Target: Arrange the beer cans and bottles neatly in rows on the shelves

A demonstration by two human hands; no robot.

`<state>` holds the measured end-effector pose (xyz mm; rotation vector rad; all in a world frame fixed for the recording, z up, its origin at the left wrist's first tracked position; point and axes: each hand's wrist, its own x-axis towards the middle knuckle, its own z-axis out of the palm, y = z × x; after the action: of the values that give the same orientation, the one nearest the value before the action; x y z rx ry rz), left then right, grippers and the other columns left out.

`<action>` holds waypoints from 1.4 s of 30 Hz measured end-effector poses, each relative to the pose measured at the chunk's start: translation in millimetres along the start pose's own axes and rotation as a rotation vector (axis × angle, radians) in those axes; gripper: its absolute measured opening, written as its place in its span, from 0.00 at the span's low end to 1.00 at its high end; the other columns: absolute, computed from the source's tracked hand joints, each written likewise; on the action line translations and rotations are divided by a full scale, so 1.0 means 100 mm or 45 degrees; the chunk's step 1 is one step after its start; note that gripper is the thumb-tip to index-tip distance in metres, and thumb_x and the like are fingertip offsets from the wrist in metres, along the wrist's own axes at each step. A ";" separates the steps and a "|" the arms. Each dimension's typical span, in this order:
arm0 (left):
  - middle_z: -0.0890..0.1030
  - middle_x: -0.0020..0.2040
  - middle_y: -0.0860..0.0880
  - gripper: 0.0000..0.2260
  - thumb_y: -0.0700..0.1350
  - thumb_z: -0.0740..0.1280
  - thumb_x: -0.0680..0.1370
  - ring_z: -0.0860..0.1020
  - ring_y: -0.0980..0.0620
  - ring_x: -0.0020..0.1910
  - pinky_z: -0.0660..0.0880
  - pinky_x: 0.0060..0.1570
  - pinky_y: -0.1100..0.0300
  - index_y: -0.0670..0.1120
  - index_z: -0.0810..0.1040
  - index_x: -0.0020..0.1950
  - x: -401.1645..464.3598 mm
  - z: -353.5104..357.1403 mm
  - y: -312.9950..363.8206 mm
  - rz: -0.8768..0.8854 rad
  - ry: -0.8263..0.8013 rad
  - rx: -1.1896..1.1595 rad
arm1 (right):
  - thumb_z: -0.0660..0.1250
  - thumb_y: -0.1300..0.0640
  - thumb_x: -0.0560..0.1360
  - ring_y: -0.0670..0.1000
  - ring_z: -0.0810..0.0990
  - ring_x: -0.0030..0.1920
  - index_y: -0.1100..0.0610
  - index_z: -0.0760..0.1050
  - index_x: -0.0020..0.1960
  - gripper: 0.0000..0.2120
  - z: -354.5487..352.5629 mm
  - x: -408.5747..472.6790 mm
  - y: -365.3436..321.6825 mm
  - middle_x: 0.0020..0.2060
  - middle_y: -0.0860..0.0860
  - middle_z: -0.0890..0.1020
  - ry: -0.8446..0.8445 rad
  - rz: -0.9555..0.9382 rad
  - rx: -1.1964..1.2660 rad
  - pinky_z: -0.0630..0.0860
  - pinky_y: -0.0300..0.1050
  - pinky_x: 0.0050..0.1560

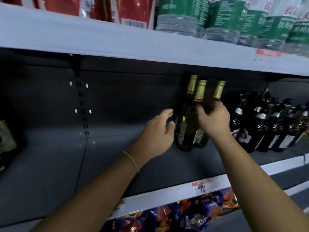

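A: Start with the hands. What is each one doing?

B: The right hand [213, 120] has its fingers curled round the neck of the rightmost of three green bottles [189, 124], just under its gold foil cap [218, 89]. That bottle leans a little to the right. The left hand [156, 136] is relaxed, fingers loosely spread, its tips against the left side of the front bottle; it holds nothing.

A: And where do the bottles stand?

B: On the grey middle shelf [117, 164], right of centre, bunched close together. Just to their right is a block of dark bottles [267, 128] already in rows. The long stretch of shelf to the left has nothing standing on it until a dark package [8, 141] at the far left edge.

A: How would you do this step well?

B: I'd set the tilted bottle upright before letting go, keep the left palm as a stop so the neighbours don't tip, and square the three with the dark rows beside them, labels facing out.

A: Anything you can't make out?

B: The base of the gripped bottle is hidden behind the right wrist, so I can't tell whether it is standing on the shelf or lifted. The labels are too dim to read. No cans show. The water bottles [234, 22] above and the snack bags [175, 215] below are cut off.
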<state>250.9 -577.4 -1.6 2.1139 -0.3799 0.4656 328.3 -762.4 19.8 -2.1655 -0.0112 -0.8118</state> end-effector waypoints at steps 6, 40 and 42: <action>0.70 0.72 0.48 0.21 0.44 0.58 0.82 0.68 0.53 0.71 0.66 0.70 0.58 0.45 0.63 0.75 0.11 0.16 -0.05 -0.037 0.005 0.088 | 0.69 0.42 0.75 0.59 0.82 0.49 0.59 0.78 0.55 0.21 0.16 0.33 -0.07 0.45 0.56 0.83 -0.101 -0.027 -0.140 0.72 0.39 0.42; 0.83 0.50 0.59 0.30 0.51 0.83 0.59 0.80 0.63 0.49 0.80 0.53 0.59 0.57 0.75 0.57 -0.92 -1.28 -1.09 -0.544 0.084 -0.146 | 0.66 0.70 0.77 0.58 0.83 0.56 0.51 0.75 0.55 0.15 1.17 -1.12 -1.79 0.50 0.53 0.84 -0.787 -0.033 1.164 0.78 0.55 0.59; 0.83 0.49 0.58 0.28 0.50 0.83 0.59 0.81 0.62 0.48 0.80 0.53 0.58 0.57 0.76 0.55 -1.05 -1.38 -1.14 -0.534 0.189 -0.163 | 0.66 0.69 0.77 0.54 0.83 0.53 0.54 0.75 0.58 0.14 1.25 -1.19 -1.93 0.50 0.53 0.84 -0.835 -0.073 1.167 0.80 0.49 0.56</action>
<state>183.1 -390.5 -61.1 1.9503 0.1179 0.3373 250.7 -515.6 28.0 -1.4443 -0.6491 -0.0317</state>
